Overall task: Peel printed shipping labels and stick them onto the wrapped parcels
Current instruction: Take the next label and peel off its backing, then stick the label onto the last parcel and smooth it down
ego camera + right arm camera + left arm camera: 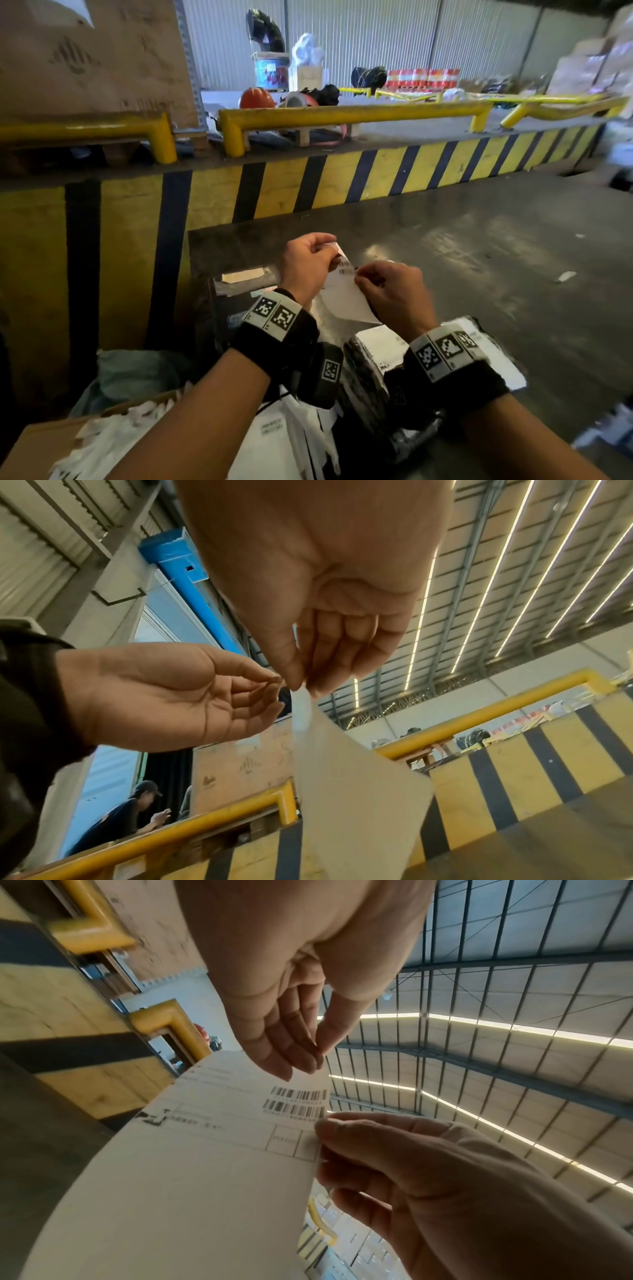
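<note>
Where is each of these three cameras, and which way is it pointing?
Head: worn on the head, looking forward and down at the label, the parcels and the striped barrier; both forearms and hands show.
Left wrist: on the left wrist, looking up along the left hand at the label's printed side and the roof; the right hand shows too.
Right wrist: on the right wrist, looking up along the right hand at the label's blank side; the left hand shows.
All three share the label and both hands.

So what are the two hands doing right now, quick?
Left hand: closed, pinching the top edge of the shipping label.
Right hand: closed, pinching the same label's side edge by the barcodes.
</note>
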Available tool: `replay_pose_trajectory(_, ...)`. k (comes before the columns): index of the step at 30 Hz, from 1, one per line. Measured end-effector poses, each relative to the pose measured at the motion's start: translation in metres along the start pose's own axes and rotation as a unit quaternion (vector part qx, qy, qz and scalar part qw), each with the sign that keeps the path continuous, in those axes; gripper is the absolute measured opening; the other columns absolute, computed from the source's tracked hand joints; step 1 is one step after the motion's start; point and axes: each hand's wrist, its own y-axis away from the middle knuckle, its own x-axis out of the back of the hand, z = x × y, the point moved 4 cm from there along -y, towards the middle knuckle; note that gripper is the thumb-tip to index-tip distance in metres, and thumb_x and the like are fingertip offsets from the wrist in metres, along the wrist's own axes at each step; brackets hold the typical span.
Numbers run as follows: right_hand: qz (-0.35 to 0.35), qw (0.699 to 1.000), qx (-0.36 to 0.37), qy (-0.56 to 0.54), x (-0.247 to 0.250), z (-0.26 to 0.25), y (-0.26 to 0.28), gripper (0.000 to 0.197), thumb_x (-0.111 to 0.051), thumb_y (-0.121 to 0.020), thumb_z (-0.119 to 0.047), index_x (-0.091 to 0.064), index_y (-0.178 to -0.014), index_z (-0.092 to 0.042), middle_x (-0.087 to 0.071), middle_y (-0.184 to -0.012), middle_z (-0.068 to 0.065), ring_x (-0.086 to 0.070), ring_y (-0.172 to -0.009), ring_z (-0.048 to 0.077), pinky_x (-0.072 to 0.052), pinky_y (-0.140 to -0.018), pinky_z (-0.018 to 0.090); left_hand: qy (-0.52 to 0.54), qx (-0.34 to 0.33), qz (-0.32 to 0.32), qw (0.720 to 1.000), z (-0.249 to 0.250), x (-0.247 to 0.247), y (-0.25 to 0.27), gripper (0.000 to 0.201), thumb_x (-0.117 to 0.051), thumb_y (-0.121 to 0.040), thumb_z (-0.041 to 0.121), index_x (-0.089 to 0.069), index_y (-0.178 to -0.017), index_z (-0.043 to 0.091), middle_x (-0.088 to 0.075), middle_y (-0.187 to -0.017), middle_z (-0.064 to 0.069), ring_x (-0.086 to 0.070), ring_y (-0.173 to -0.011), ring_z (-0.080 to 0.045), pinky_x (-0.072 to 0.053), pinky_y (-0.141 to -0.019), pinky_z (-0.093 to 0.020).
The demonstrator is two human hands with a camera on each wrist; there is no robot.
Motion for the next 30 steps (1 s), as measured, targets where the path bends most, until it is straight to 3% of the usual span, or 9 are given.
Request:
replay_pose_trajectory(6,0.022,0.999,-0.005,0.028,0.029,0.036,-0.020,0.016,-0.065,-0.083,-0.014,-0.074,-0.096,-0.013,-0.074,-0.091,0.004,-0.068,-0.080,0.016,-0.056,-0.079,0.035,0.048,0.021,-0.053,0.997,0.006,-0.047,-0.014,0.011,-0.057,-0.091,0.009,-0.063,-0.099,0.012,-0.066,-0.088,-0.004,-0.065,-0.082,-0.015,-0.057,-0.082,-0.031)
replay_pose_trajectory(9,0.034,0.998,-0.024,0.048,0.055,0.065,-0.037,0.017,-0.064,-0.085,-0.015,-0.073,-0.099,-0.012,-0.074,-0.095,0.005,-0.067,-0.083,0.017,-0.055,-0.082,0.033,0.083,0.029,-0.062,0.994,0.006,-0.073,-0.026,0.009,-0.055,-0.093,0.017,-0.062,-0.098,0.014,-0.066,-0.089,-0.005,-0.064,-0.085,-0.018,-0.056,-0.084,-0.034)
replay_pose_trajectory(13,0.064,0.996,-0.058,-0.027,0.084,0.116,-0.070,0.013,-0.067,-0.082,-0.015,-0.074,-0.094,-0.012,-0.073,-0.088,0.002,-0.065,-0.077,0.009,-0.051,-0.079,0.022,-0.025,-0.002,-0.036,0.999,-0.007,-0.100,-0.060,0.028,-0.062,-0.088,0.014,-0.057,-0.116,0.014,-0.063,-0.105,-0.003,-0.059,-0.099,-0.015,-0.052,-0.087,-0.029)
replay_pose_trajectory(16,0.043,0.991,-0.075,-0.102,0.095,0.161,-0.099,0.011,-0.070,-0.080,-0.013,-0.074,-0.091,-0.012,-0.071,-0.083,-0.002,-0.067,-0.076,0.010,-0.055,-0.081,0.029,-0.073,0.029,-0.060,0.995,-0.026,-0.130,-0.086,0.033,-0.065,-0.087,0.019,-0.056,-0.118,0.013,-0.064,-0.109,-0.005,-0.060,-0.104,-0.019,-0.051,-0.091,-0.035)
replay_pose_trajectory(18,0.025,0.989,-0.078,-0.126,0.098,0.190,-0.115,0.010,-0.071,-0.079,-0.013,-0.074,-0.090,-0.013,-0.072,-0.083,-0.001,-0.069,-0.077,0.013,-0.056,-0.081,0.033,-0.070,0.047,-0.074,0.994,-0.038,-0.156,-0.099,0.026,-0.065,-0.087,0.016,-0.059,-0.111,0.010,-0.067,-0.105,-0.007,-0.064,-0.100,-0.022,-0.052,-0.086,-0.035)
replay_pose_trajectory(21,-0.007,0.981,-0.091,-0.169,0.096,0.228,-0.133,0.010,-0.070,-0.080,-0.008,-0.072,-0.085,-0.017,-0.070,-0.079,-0.001,-0.066,-0.071,0.013,-0.055,-0.078,0.029,-0.059,0.060,-0.083,0.993,-0.053,-0.191,-0.115,0.016,-0.062,-0.088,0.005,-0.061,-0.103,0.005,-0.067,-0.096,-0.008,-0.065,-0.087,-0.022,-0.054,-0.072,-0.030)
replay_pose_trajectory(24,-0.031,0.969,-0.118,-0.217,0.089,0.264,-0.147,0.012,-0.069,-0.080,-0.003,-0.070,-0.080,-0.015,-0.067,-0.070,-0.003,-0.061,-0.060,0.006,-0.051,-0.064,0.019,-0.080,0.070,-0.078,0.991,-0.069,-0.214,-0.126,0.019,-0.061,-0.084,-0.006,-0.061,-0.103,-0.001,-0.066,-0.090,-0.009,-0.063,-0.074,-0.015,-0.053,-0.059,-0.018)
replay_pose_trajectory(27,-0.072,0.954,-0.145,-0.252,0.078,0.293,-0.162,0.016,-0.068,-0.080,-0.001,-0.067,-0.077,-0.017,-0.067,-0.069,-0.001,-0.057,-0.055,0.002,-0.048,-0.059,0.018,-0.108,0.076,-0.078,0.988,-0.082,-0.227,-0.136,0.028,-0.062,-0.079,-0.013,-0.062,-0.104,0.000,-0.066,-0.092,-0.008,-0.063,-0.079,-0.016,-0.054,-0.064,-0.015)
replay_pose_trajectory(30,-0.120,0.940,-0.164,-0.274,0.060,0.315,-0.173,0.021,-0.069,-0.078,0.002,-0.064,-0.080,-0.018,-0.068,-0.079,0.000,-0.061,-0.069,0.010,-0.050,-0.062,0.016,-0.134,0.091,-0.067,0.984,-0.102,-0.231,-0.148,0.032,-0.068,-0.074,-0.012,-0.064,-0.097,0.010,-0.069,-0.098,-0.008,-0.066,-0.089,-0.021,-0.059,-0.076,-0.029)
